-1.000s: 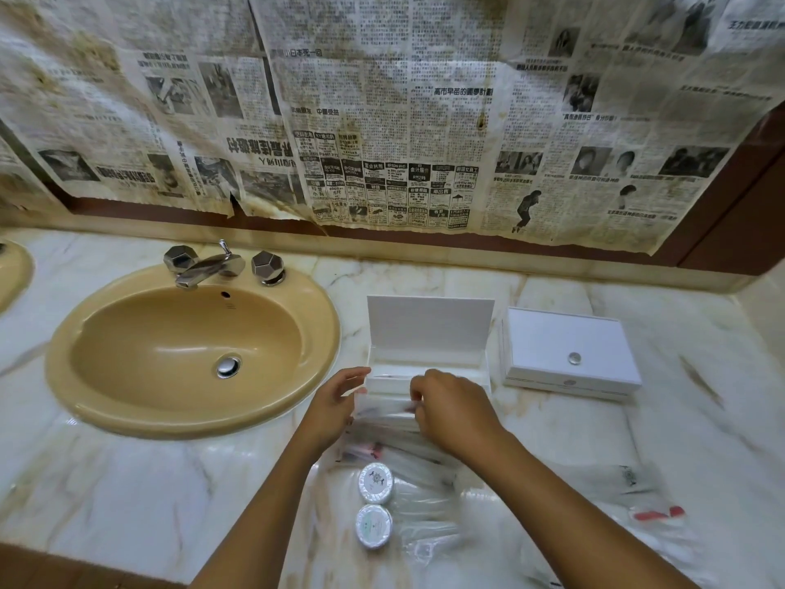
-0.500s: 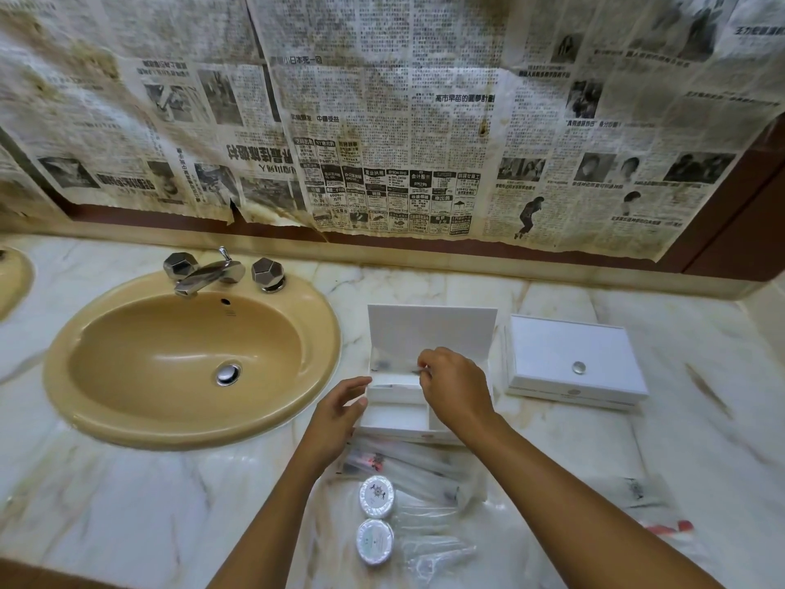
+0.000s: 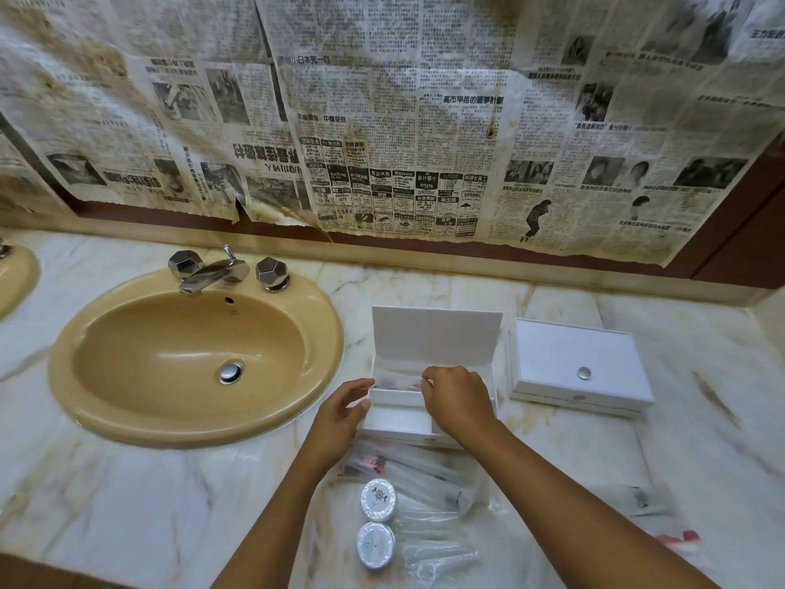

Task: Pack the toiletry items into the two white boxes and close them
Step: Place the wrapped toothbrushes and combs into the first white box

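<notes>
An open white box (image 3: 395, 423) stands mid-counter with its lid (image 3: 437, 333) raised at the back. A clear packet (image 3: 397, 381) with dark and red contents lies in its rear compartment. My right hand (image 3: 458, 401) hovers over the box and pinches that packet's right end. My left hand (image 3: 344, 414) touches the box's left wall with relaxed fingers. The second white box (image 3: 577, 363) sits closed to the right, a small silver knob on its lid. In front of the open box lie several clear packets (image 3: 424, 474) and two round white discs (image 3: 378, 499) (image 3: 375, 545).
A tan sink (image 3: 191, 354) with a chrome faucet (image 3: 212, 269) takes up the counter's left. More clear packets (image 3: 641, 499), one with a red part (image 3: 679, 537), lie at the front right. Newspaper covers the wall behind.
Both hands moved from the packet pile up to the open box. My right hand carried a clear packet into the rear compartment; my left hand let go and came to the box's left wall.
</notes>
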`<action>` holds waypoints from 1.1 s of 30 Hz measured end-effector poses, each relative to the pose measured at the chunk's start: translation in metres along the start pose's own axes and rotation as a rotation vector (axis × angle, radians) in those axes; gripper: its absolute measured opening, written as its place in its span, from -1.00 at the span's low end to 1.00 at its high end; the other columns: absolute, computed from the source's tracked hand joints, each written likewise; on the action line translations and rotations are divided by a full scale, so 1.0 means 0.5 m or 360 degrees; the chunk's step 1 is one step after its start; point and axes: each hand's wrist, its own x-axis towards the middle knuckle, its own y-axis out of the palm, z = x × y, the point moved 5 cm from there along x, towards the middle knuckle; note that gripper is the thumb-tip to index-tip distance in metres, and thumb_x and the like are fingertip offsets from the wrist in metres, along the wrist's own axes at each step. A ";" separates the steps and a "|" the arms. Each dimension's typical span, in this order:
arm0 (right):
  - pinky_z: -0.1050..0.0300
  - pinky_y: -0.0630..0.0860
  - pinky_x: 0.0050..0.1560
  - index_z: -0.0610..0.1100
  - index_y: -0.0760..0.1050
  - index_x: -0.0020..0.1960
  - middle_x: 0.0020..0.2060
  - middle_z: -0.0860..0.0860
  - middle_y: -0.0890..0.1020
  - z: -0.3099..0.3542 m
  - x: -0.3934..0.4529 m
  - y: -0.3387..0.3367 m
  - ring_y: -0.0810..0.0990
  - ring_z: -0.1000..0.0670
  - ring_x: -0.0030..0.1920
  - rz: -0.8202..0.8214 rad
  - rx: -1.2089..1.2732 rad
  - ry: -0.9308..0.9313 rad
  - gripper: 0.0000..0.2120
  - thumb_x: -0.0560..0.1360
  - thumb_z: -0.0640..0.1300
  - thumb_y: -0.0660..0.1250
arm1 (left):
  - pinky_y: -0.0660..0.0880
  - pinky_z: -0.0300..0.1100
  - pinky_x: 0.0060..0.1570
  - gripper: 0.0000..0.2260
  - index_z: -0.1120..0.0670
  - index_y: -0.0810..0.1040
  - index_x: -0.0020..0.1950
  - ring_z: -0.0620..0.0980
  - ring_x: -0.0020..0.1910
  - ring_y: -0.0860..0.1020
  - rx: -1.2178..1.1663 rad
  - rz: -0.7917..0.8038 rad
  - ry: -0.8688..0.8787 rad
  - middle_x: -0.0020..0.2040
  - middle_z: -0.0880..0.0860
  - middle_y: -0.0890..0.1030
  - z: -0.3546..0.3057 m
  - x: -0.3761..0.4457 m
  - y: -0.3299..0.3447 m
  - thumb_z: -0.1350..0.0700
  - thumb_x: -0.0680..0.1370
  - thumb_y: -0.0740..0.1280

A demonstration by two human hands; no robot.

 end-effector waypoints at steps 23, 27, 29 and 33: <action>0.16 0.37 0.20 -0.05 0.53 0.24 0.15 0.02 0.59 0.065 -0.112 -0.011 0.51 0.01 0.16 0.0042 0.0368 -0.0359 -0.73 0.59 -0.07 0.20 | 0.48 0.03 0.27 -0.76 -0.02 0.52 0.27 -0.31 0.23 0.47 0.0003 0.0004 0.0032 0.23 -0.19 0.54 -0.001 -0.002 0.003 0.16 0.62 0.26; 0.10 0.47 0.04 -0.03 0.54 0.22 0.06 -0.01 0.63 0.067 -0.142 0.031 0.57 -0.04 0.02 0.0332 0.0241 -0.0381 -0.73 0.57 -0.08 0.21 | 0.45 -0.06 0.27 -0.76 -0.04 0.51 0.26 -0.37 0.20 0.46 0.0031 0.0010 0.0041 0.23 -0.20 0.53 -0.004 -0.004 0.004 0.17 0.62 0.25; 0.09 0.47 0.02 -0.03 0.54 0.23 0.08 -0.04 0.62 0.064 -0.153 0.054 0.57 -0.08 0.04 0.0443 0.0187 -0.0367 -0.72 0.54 -0.08 0.22 | 0.45 -0.08 0.25 -0.76 -0.02 0.50 0.26 -0.44 0.15 0.46 0.0025 0.0005 0.0043 0.21 -0.21 0.53 -0.008 -0.005 0.005 0.19 0.62 0.25; 0.07 0.45 0.05 -0.04 0.51 0.26 0.14 -0.07 0.58 0.060 -0.166 0.078 0.54 -0.13 0.11 0.0510 0.0067 -0.0377 -0.68 0.52 -0.06 0.28 | 0.45 -0.08 0.24 -0.76 0.00 0.51 0.27 -0.48 0.12 0.46 0.0014 0.0010 0.0039 0.20 -0.22 0.53 -0.009 -0.007 0.006 0.19 0.62 0.24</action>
